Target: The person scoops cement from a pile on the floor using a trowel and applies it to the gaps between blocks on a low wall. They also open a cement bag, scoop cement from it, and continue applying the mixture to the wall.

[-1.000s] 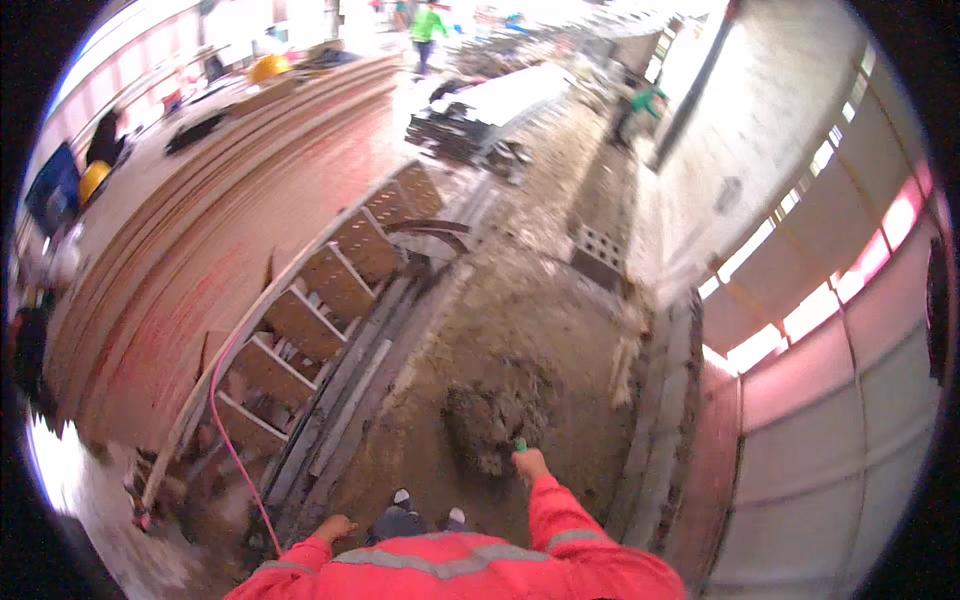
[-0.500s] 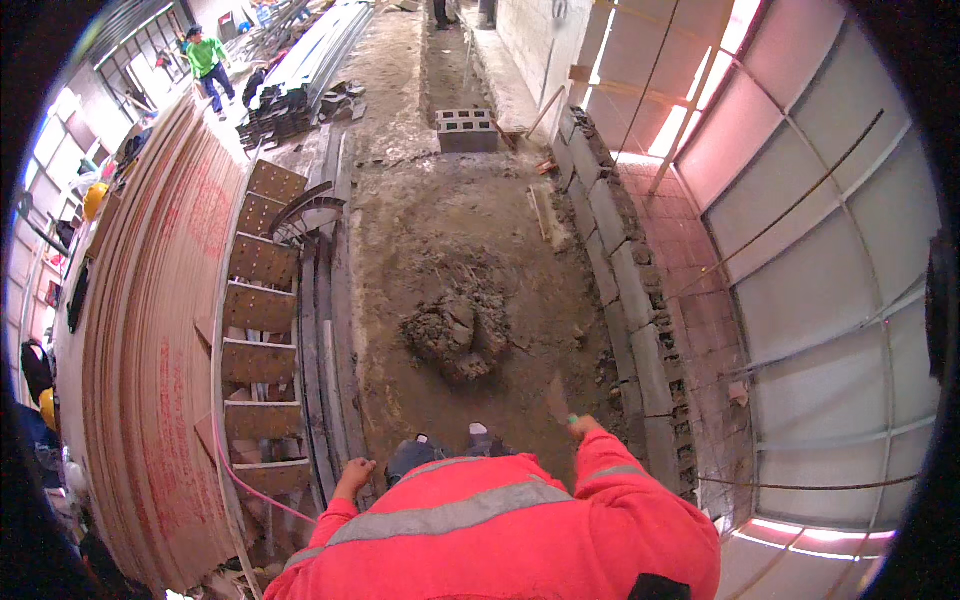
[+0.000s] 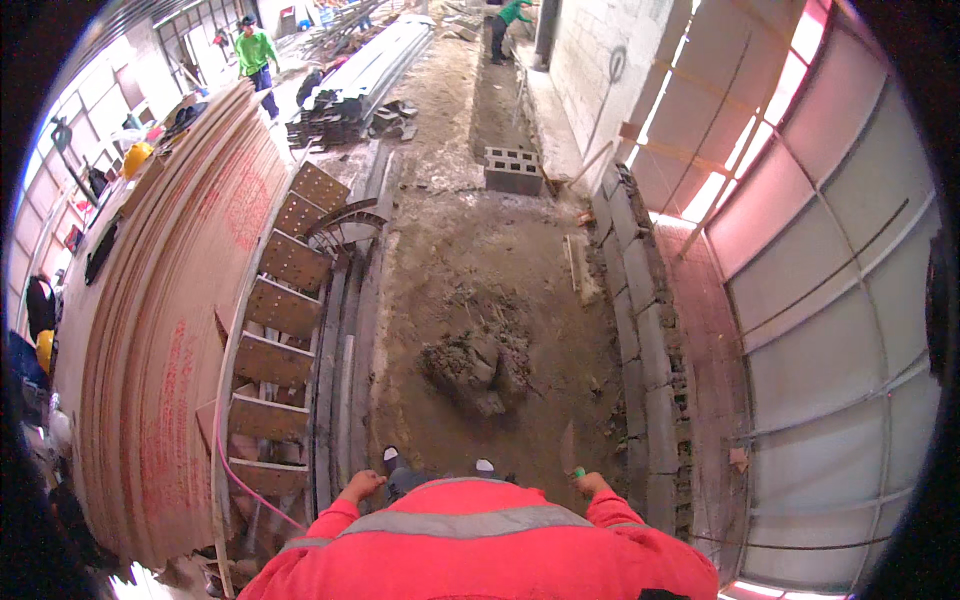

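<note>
My right hand (image 3: 590, 484) grips the green handle of a trowel (image 3: 568, 445), whose blade points forward over the dirt floor. At my left side, my left hand (image 3: 362, 485) is loosely closed, with nothing visible in it, near some long bars (image 3: 346, 400). A mound of wet grey-brown mortar (image 3: 478, 360) lies on the ground ahead of my feet (image 3: 485, 467). Along the right runs a low row of grey blocks (image 3: 650, 350).
Stacked boards (image 3: 165, 330), perforated plates (image 3: 273, 355) and a pink hose line the left. Grey hollow blocks (image 3: 513, 175) stand ahead. Metal lengths (image 3: 370, 70) are piled farther back. Two people in green (image 3: 255, 55) (image 3: 505, 30) are in the distance. A panelled wall (image 3: 820, 420) rises at right.
The view has swung from a blurred slant to nearly straight ahead. My feet now stand wider apart. The trowel remains in my right hand; a person in green at upper left has shifted.
</note>
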